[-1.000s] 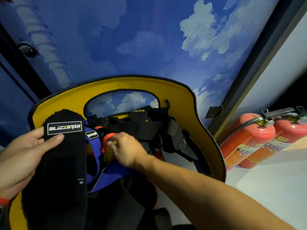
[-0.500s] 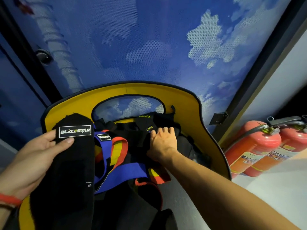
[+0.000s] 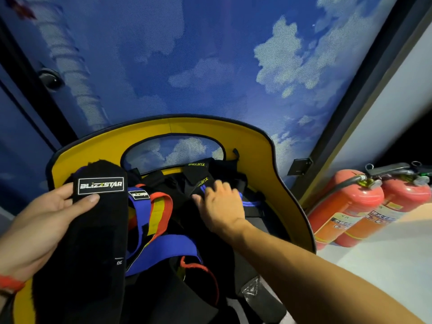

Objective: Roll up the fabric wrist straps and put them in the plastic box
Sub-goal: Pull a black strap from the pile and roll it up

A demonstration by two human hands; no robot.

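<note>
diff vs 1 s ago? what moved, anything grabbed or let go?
The right hand left the red-and-yellow strap and moved away and rightward across the pile onto the black XUEYING strap. Its fingers lie on it, but a grip isn't clear. Unchanged: the left hand holds the black BLIZZSTAR strap, thumb by its label.

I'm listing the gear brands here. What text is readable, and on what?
"BLIZZSTAR": patch on the black strap held by the left hand.
"XUEYING": upside down on the blue-striped strap.
The small patch on the blue strap: too blurred.
Labels on the fire extinguisher: unreadable.
</note>
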